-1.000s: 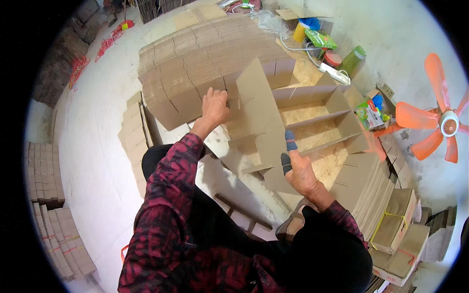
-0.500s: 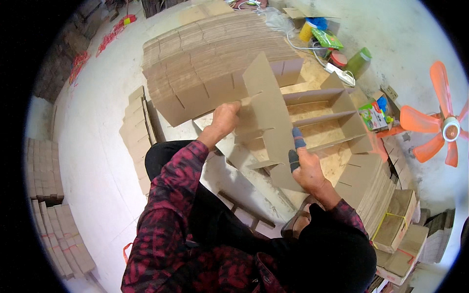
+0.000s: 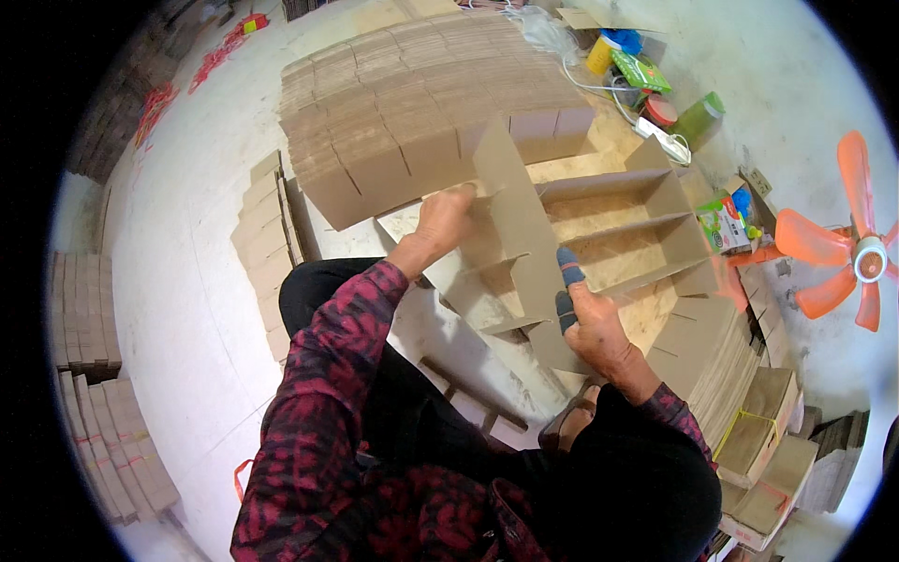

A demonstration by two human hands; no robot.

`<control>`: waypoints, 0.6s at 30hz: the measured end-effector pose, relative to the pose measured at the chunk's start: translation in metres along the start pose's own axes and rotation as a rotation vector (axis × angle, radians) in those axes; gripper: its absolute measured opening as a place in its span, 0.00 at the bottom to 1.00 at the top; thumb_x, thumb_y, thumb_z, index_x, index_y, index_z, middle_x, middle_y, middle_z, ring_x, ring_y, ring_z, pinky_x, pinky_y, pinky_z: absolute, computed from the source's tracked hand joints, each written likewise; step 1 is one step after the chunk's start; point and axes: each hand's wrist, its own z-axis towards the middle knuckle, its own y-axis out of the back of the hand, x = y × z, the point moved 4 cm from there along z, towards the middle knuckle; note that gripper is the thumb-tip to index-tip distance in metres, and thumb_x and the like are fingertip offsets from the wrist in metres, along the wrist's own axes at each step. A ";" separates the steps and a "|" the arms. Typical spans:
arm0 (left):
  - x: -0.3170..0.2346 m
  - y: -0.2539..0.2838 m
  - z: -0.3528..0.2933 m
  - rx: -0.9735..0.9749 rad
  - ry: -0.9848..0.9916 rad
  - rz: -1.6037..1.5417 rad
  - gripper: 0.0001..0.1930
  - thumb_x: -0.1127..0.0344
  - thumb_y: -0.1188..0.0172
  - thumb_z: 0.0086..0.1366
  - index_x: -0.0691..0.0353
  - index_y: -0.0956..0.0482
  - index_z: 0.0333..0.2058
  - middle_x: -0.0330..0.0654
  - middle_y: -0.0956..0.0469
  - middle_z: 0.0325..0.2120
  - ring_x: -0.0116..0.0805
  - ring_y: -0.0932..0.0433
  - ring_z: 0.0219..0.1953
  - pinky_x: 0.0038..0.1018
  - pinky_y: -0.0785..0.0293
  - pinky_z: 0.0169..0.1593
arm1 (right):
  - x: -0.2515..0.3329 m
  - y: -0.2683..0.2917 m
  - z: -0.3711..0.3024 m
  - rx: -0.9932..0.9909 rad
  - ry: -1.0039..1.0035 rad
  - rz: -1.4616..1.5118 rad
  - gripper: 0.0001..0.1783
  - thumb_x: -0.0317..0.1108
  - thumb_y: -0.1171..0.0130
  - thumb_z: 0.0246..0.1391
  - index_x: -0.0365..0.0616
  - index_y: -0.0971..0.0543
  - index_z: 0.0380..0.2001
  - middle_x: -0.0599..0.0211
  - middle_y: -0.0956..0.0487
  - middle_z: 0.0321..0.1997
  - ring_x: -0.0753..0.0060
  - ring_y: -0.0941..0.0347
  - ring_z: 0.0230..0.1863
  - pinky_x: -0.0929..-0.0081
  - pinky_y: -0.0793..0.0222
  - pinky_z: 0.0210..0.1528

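Note:
A partly slotted-together cardboard divider stands on a wooden board (image 3: 646, 323) in front of me. Its tall, slotted long strip (image 3: 524, 225) leans between my hands, with cross strips (image 3: 609, 187) running off to the right and shorter flaps (image 3: 515, 325) sticking out to the left. My left hand (image 3: 440, 223) is closed on cardboard at the strip's left side; its fingertips are blurred and partly hidden. On the strip's right edge, near its close end, my right hand (image 3: 599, 328) grips with thumb and fingers. Grey-blue covers wrap two of its digits.
A big stack of slotted cardboard strips (image 3: 375, 159) lies beyond my left hand; another stack (image 3: 693, 351) sits right of my right hand. An orange fan (image 3: 866, 258) stands at far right. A green cup (image 3: 698, 117) and a white power strip (image 3: 660, 139) lie by the wall.
The long strip's far end has tipped slightly left and down. My left hand has shifted a little along with it; my right hand keeps its hold. The whole view has moved slightly.

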 end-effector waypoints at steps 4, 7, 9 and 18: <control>-0.009 0.002 -0.004 0.050 0.034 -0.024 0.08 0.78 0.46 0.46 0.66 0.32 0.28 0.57 0.25 0.27 0.62 0.26 0.34 0.50 0.32 0.36 | -0.001 -0.010 0.003 0.092 -0.116 -0.007 0.26 0.21 0.50 0.36 0.38 0.34 0.45 0.41 0.25 0.25 0.34 0.28 0.29 0.45 0.31 0.33; -0.017 0.004 0.000 0.017 0.018 -0.003 0.08 0.78 0.47 0.46 0.65 0.31 0.29 0.58 0.25 0.27 0.62 0.26 0.34 0.50 0.32 0.37 | -0.006 -0.021 0.012 0.174 -0.207 -0.078 0.18 0.22 0.51 0.39 0.39 0.34 0.39 0.41 0.25 0.26 0.32 0.28 0.30 0.43 0.32 0.35; -0.016 0.003 -0.001 0.018 0.034 0.007 0.08 0.78 0.48 0.47 0.65 0.31 0.29 0.58 0.25 0.27 0.62 0.26 0.34 0.50 0.32 0.37 | -0.007 -0.036 0.012 0.175 -0.161 -0.124 0.18 0.24 0.51 0.41 0.40 0.34 0.40 0.41 0.24 0.27 0.33 0.28 0.32 0.43 0.32 0.36; 0.002 0.000 -0.013 0.048 0.068 0.028 0.07 0.77 0.48 0.49 0.66 0.30 0.30 0.59 0.24 0.25 0.63 0.26 0.33 0.51 0.33 0.37 | -0.010 -0.035 -0.009 0.002 -0.161 -0.009 0.19 0.24 0.45 0.39 0.42 0.31 0.40 0.45 0.24 0.25 0.37 0.27 0.31 0.47 0.31 0.36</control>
